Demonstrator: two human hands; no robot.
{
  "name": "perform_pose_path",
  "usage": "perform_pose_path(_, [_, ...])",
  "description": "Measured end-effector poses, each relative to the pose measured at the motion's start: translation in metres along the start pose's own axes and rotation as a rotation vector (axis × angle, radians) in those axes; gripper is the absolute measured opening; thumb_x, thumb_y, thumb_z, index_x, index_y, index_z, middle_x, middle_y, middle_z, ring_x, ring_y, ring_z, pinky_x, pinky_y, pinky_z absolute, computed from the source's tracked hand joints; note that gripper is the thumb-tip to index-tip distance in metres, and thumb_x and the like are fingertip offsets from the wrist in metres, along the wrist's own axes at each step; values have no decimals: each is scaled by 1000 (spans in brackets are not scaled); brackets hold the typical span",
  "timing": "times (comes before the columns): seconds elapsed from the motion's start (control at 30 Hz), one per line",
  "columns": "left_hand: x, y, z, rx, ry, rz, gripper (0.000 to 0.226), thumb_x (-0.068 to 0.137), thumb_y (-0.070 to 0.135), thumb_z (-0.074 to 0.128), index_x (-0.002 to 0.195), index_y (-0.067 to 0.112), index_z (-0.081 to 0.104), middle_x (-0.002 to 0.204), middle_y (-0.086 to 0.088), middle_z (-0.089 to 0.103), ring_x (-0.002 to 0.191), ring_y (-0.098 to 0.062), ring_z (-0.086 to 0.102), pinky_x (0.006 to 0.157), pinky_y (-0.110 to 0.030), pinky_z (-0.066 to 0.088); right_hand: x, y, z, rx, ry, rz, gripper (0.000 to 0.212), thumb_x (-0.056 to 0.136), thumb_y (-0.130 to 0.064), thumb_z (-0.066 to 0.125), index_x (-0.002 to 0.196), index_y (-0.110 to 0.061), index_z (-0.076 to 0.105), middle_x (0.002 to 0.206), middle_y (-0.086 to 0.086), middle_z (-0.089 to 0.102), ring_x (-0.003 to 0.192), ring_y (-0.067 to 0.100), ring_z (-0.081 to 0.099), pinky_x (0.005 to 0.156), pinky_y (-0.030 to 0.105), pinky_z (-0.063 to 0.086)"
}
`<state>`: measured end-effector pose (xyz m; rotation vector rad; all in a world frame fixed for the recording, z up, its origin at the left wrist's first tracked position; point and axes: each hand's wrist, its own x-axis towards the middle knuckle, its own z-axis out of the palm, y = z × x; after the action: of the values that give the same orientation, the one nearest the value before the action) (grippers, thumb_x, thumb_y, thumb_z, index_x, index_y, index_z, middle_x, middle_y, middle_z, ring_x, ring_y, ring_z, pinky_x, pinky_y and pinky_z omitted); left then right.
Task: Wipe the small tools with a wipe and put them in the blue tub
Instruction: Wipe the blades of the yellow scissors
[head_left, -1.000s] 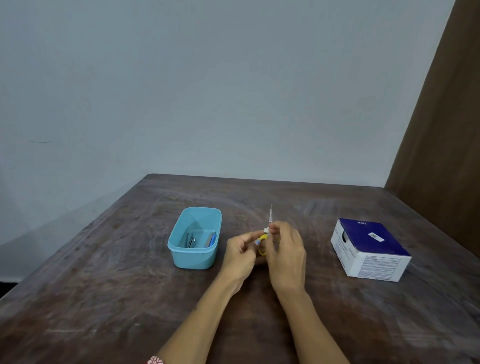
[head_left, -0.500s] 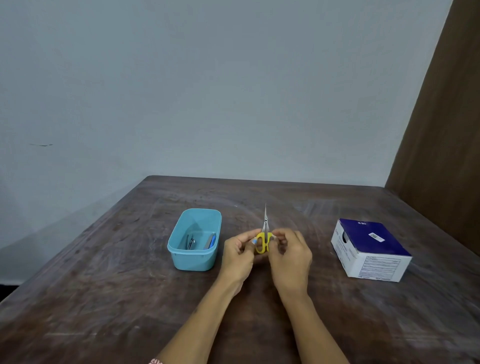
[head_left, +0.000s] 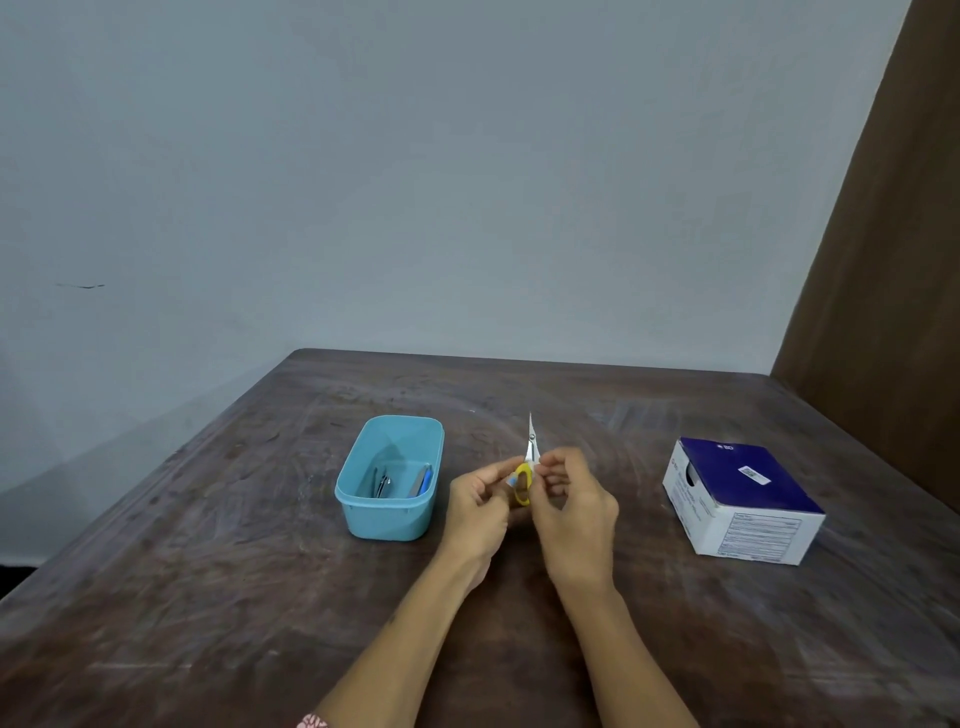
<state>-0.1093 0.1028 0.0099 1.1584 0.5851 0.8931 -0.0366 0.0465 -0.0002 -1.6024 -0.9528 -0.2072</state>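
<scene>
Small scissors with yellow handles and thin metal blades point away from me, above the middle of the table. My left hand grips the yellow handles. My right hand is closed at the base of the blades; a bit of white, possibly a wipe, shows at its fingertips. The blue tub stands to the left of my hands and holds a metal clipper and a blue-edged tool.
A white and dark-blue cardboard box sits on the right of the dark wooden table. A pale wall rises behind the table, and a brown panel stands at the far right.
The scissors turned so the yellow handles face me, and my right hand slid down from the blade toward the handles. Both hands stayed in the same place above the table.
</scene>
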Motion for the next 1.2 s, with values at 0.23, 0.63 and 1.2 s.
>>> perform_pose_path(0.23, [2,-1,-2,85,71,21,28,93,-6,44,107,5,66,93,-12,71,82,-19,66,70,-23,56,-4,-3,-3,-68,-142,-86,30,73,-5,71,93,-23,59,76,-9,62,68,4,59,62,15,50])
perform_pose_path(0.63, [-8,49,-5,579,279,353,25,91,3,49,107,7,68,96,-10,71,89,-22,66,84,-40,55,-11,-6,-13,63,-72,70,32,68,1,71,86,-20,55,66,-6,61,64,7,58,56,13,47])
perform_pose_path(1.2, [-2,112,-36,1406,278,-374,31,85,5,53,116,-1,52,128,-17,51,116,-30,52,88,-31,47,-12,-12,-17,115,-12,155,26,70,-1,71,83,-20,59,68,-7,63,63,6,60,60,10,47])
